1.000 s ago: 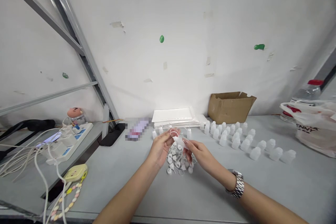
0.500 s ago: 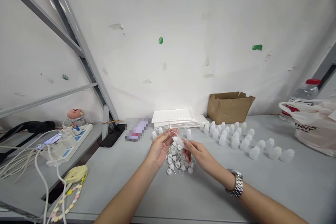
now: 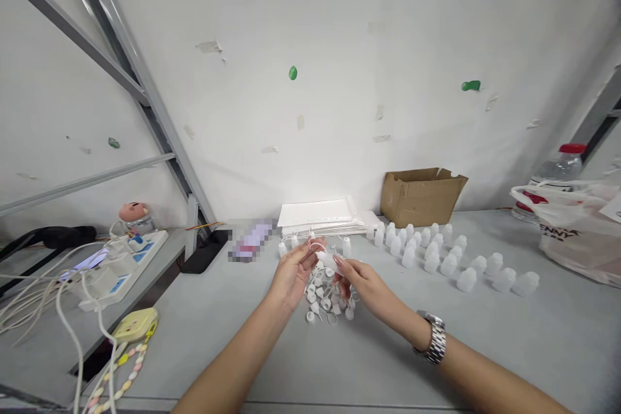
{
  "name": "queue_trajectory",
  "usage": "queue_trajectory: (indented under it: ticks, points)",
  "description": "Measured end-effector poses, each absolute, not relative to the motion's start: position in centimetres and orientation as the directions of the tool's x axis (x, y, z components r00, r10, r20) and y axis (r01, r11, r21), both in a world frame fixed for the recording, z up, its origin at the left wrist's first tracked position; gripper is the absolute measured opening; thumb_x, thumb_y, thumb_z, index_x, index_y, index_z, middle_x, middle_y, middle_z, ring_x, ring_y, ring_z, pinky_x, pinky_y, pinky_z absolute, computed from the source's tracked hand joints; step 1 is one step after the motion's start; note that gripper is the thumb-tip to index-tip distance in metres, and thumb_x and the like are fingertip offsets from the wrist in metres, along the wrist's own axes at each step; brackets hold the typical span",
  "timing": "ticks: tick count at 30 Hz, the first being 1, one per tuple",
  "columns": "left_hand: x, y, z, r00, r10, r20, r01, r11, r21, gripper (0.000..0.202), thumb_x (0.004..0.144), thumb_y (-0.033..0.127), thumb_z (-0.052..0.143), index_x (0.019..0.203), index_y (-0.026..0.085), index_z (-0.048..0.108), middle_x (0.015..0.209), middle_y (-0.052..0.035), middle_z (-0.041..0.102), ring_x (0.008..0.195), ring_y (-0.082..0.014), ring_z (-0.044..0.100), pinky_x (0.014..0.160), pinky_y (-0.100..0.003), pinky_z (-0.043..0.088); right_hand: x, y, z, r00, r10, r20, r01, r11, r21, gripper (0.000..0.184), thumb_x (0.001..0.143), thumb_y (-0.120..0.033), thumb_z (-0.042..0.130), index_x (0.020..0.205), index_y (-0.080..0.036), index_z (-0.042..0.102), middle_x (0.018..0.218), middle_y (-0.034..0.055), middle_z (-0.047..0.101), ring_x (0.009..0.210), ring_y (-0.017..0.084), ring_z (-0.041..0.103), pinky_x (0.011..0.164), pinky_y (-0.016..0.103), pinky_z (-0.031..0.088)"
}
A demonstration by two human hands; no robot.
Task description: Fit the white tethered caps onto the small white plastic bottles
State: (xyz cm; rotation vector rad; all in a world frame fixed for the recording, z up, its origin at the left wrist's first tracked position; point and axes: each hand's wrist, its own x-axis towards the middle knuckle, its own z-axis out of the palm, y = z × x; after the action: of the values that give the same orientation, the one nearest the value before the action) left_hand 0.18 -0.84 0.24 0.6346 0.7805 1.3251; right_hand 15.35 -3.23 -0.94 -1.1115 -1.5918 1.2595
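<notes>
My left hand [image 3: 292,273] and my right hand [image 3: 365,283] meet above a heap of small white caps [image 3: 326,299] on the grey table [image 3: 369,362]. Between their fingertips they pinch a small white plastic bottle [image 3: 328,261], held on its side. My left fingers close on its cap end, where a thin ring loop shows. My right fingers grip the bottle's body. A metal watch [image 3: 431,345] sits on my right wrist.
Rows of small white bottles [image 3: 446,259] stand to the right, with a few more behind my hands. A brown cardboard box [image 3: 421,195], a stack of white sheets [image 3: 320,215], a plastic bag [image 3: 577,229] and a water bottle [image 3: 557,171] line the back. Power strips and cables [image 3: 97,265] lie at left.
The view has drifted slightly, so everything sits a little lower-left. Both hands stay closed on the small bottle over the caps with hardly any movement.
</notes>
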Motion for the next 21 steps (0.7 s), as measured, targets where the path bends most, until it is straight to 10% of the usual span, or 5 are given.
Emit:
queue_trajectory:
  ticks: [21]
  points:
    - [0.37, -0.88, -0.18, 0.055, 0.987, -0.154, -0.565, 0.157, 0.810, 0.009, 0.073, 0.014, 0.061, 0.077, 0.012, 0.068, 0.089, -0.0090, 0.072, 0.086, -0.0165, 0.066, 0.088, -0.027, 0.045, 14.82, -3.70, -1.17, -0.141, 0.979, 0.148, 0.359, 0.190, -0.914, 0.045, 0.084, -0.058, 0.031, 0.062, -0.022, 0.045, 0.051, 0.0003, 0.052, 0.050, 0.016, 0.051, 0.053, 0.028, 0.037]
